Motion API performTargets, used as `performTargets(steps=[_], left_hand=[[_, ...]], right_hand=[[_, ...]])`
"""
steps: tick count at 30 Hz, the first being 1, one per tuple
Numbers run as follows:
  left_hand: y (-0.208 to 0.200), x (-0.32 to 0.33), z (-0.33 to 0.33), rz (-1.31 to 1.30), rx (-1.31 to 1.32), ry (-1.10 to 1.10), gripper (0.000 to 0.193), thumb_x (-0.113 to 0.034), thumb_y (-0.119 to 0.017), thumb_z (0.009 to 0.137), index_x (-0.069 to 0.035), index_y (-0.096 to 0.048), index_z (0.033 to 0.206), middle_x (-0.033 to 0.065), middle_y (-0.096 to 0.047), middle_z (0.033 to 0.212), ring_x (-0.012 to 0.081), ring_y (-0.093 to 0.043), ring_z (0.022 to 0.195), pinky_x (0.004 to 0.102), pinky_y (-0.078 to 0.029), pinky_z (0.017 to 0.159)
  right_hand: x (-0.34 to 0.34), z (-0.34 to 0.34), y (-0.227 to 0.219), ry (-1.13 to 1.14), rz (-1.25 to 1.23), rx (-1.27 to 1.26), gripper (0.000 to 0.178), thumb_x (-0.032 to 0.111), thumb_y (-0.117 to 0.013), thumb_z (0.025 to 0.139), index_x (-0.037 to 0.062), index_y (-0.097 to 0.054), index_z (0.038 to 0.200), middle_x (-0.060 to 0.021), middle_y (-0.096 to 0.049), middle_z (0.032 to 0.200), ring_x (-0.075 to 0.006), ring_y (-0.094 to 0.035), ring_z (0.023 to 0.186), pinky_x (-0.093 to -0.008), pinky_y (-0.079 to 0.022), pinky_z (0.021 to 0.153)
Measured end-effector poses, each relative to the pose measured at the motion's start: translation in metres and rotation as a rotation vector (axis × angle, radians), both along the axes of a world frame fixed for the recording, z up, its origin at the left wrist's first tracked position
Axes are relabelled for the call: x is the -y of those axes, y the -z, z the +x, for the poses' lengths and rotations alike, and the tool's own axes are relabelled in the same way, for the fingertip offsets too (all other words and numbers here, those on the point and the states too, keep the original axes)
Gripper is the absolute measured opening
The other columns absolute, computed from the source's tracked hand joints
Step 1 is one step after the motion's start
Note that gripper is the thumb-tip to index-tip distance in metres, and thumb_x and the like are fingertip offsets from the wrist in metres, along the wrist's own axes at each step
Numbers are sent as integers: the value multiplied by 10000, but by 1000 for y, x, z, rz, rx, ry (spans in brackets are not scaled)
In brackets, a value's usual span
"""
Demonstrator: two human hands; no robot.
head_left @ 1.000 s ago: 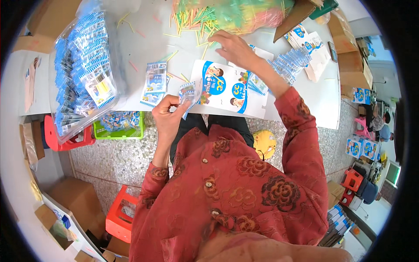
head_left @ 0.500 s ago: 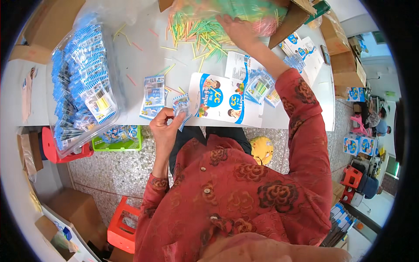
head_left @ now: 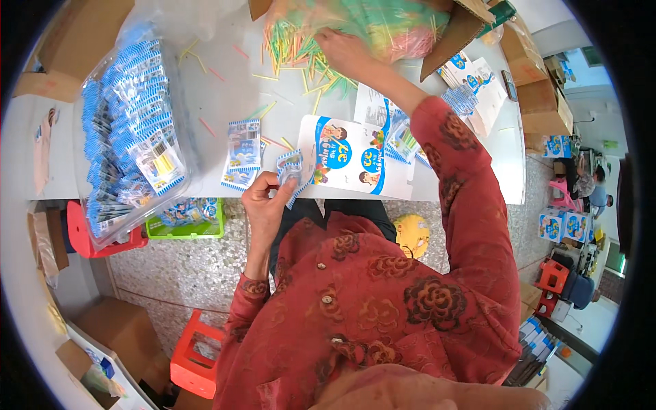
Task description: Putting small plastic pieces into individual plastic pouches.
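Your left hand point(head_left: 263, 198) is nearest, just left of centre in the frame, at the front edge of the worktop point(head_left: 212, 164). Its grip is nearly closed, thumb and fingers pinching a small blue-and-white packet point(head_left: 290, 169) that stands tilted, its lower end near the edge. Just right of it lies a flat printed card point(head_left: 345, 164), white with blue; to the left, two more packets point(head_left: 244, 145) overlap. At the left of the frame, a clear plastic tray point(head_left: 147, 212) is heaped with similar packets. Farther up, a few loose thin sticks lie scattered.

Your right hand point(head_left: 345, 55) reaches to the upper middle of the frame, over the heap of coloured sticks point(head_left: 294, 49) beside a clear plastic bag point(head_left: 393, 27). Its fingers are bent downward; you cannot tell from here whether that grip is pinching a stick or only touching the heap.
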State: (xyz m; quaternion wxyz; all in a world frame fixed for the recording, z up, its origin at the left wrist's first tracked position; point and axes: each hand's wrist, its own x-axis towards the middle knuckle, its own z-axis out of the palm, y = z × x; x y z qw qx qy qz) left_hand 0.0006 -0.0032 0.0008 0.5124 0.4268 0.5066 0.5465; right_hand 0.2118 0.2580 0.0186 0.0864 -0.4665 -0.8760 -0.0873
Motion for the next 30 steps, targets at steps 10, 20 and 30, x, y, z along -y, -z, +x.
performTargets(steps=[10,20,30], left_hand=[[10,5,-11,-26,56,-47,180,-28,-704,761,-40,-544,679,-58,-496,661,21,-411,620,178,-339,563],[4,1,-4,8,65,8,118,-14,-690,763,-27,-581,718,-48,-543,679,16,-451,631,171,-358,574],[4,2,-1,-20,54,20,116,-20,-692,763,-26,-589,710,-48,-545,657,16,-455,616,173,-361,559]], right_hand=[[-48,-41,-1,-102,267,-204,415,19,-471,759,43,-516,1170,-171,-436,1281,-318,-424,1181,-426,-359,975],[-48,-27,0,-271,-15,-41,238,-45,-489,739,21,-603,938,-147,-584,922,-305,-582,938,-408,-490,753],[-60,-37,3,-376,-64,214,190,-26,-514,740,14,-550,922,-107,-529,934,-283,-584,919,-378,-510,741]])
